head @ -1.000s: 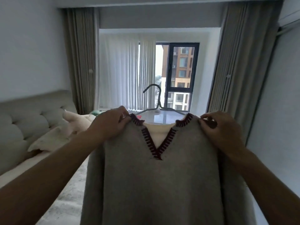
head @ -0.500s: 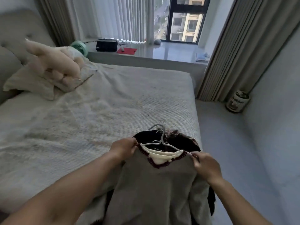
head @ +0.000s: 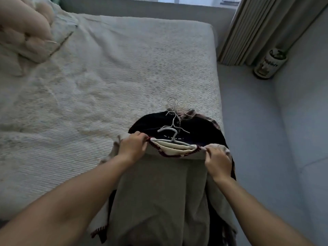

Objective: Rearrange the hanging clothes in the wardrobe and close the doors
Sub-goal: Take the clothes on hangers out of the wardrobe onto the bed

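bed (head: 124,71) | on it: pillows (head: 26,38) top-left; hangered clothes pile (head: 200,125) at near-right corner

The grey knitted V-neck sweater (head: 159,192) has a dark red stitched trim at the neckline, with a cream lining inside the collar. It hangs on a white wire hanger (head: 173,137). Under it lies a black garment (head: 150,123) edged in white stitching, and a plaid one (head: 213,122) in muted brown tones. The bed's ribbed cover (head: 124,71) is off-white; the pleated curtain (head: 252,29) is beige-grey.
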